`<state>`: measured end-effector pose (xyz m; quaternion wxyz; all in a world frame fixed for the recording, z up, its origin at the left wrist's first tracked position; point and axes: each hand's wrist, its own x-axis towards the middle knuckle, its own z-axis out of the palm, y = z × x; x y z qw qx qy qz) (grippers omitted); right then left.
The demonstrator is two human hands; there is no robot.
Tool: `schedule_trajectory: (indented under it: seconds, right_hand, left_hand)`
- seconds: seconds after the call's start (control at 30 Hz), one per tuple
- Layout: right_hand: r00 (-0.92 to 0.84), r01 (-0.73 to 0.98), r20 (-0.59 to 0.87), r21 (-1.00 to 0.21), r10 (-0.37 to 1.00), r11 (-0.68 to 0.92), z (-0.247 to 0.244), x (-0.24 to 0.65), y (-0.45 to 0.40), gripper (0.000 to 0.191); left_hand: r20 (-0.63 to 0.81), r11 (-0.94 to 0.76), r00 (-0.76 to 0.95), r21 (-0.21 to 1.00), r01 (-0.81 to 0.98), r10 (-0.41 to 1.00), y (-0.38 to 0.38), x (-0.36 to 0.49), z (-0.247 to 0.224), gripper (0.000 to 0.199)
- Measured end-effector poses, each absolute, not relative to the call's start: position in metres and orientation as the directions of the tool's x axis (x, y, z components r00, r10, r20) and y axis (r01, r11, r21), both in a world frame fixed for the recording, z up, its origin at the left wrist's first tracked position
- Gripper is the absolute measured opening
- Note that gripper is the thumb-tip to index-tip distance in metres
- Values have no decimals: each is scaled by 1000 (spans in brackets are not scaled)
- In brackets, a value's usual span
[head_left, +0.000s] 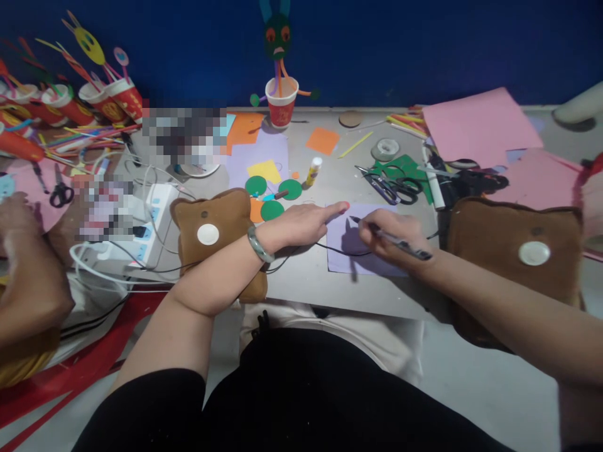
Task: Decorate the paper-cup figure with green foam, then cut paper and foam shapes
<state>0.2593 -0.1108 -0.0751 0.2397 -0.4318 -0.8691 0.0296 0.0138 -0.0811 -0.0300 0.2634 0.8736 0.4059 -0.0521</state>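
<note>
My right hand (396, 235) is closed around a dark pen (400, 243), its tip just above a sheet of purple paper (342, 254). My left hand (308, 224) reaches to the upper left part of that sheet with the index finger stretched out; a red-orange spot shows at the fingertip, too small to name. I cannot tell what its other fingers do underneath. Left of it lie green paper circles (272, 211) and a small marker (281, 195). A glue stick (314, 171) stands upright behind my left hand.
Scissors (407, 188) and green paper scraps (409, 168) lie behind my right hand, beside a tape roll (385, 149). Brown cushions (226, 220) flank the work spot. A power strip (153, 220) with cables sits left. A red cup (281, 110) holds a paper figure. Another person's arm (28, 270) is at left.
</note>
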Motion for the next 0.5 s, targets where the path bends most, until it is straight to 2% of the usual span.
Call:
schedule_trajectory:
  seconds: [0.1, 0.2, 0.33, 0.4, 0.5]
  right_hand:
    - [-258, 748, 442, -472, 859, 467, -67, 262, -104, 25]
    - [-151, 666, 387, -641, 910, 383, -60, 260, -92, 30]
    - [-299, 621, 329, -646, 896, 445, -66, 255, -79, 26]
    - [-372, 616, 313, -621, 874, 485, -74, 251, -75, 31]
    - [-414, 599, 295, -624, 861, 502, -82, 245, -70, 29]
  left_hand:
    - [-285, -537, 663, 411, 737, 692, -82, 15, -30, 71]
    - [-258, -536, 666, 426, 729, 700, -82, 17, -32, 69]
    - [-144, -491, 618, 482, 726, 773, -80, 19, -37, 62]
    - [-73, -456, 572, 526, 718, 817, -78, 19, -39, 55]
    - [-32, -406, 507, 557, 724, 861, -74, 17, -41, 45]
